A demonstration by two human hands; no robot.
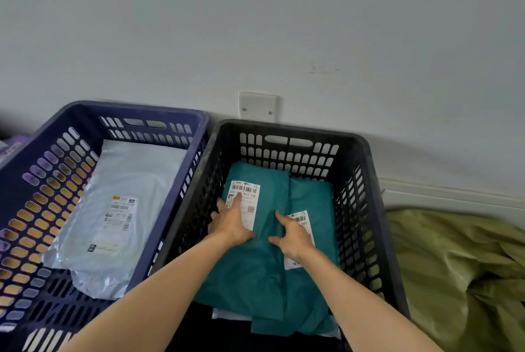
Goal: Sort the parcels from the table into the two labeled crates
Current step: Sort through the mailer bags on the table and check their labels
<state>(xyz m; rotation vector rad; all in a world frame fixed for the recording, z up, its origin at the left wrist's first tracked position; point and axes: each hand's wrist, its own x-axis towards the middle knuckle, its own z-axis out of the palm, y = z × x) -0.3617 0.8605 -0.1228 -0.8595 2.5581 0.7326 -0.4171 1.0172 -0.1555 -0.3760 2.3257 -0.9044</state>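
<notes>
Head view, taken from above the black crate (287, 127). Inside it lie two teal mailer parcels side by side, overlapping along the middle; the left teal parcel (255, 266) lies partly over the right teal parcel (312, 195); each bears a white barcode label. A white parcel edge (227, 316) shows beneath them at the crate's near end. The left hand (231, 224) rests flat on the left teal parcel, its fingers straight and reaching onto the label, grip released; the right hand (297, 236) lies spread on the right teal parcel, covering part of its label, grip likewise released, grasping nothing. Touching the black crate's left wall stands a blue crate (142, 109) holding a grey poly mailer (127, 181). Behind the black crate, a wall plate (257, 106); to its right, crumpled olive sheeting (454, 252).
</notes>
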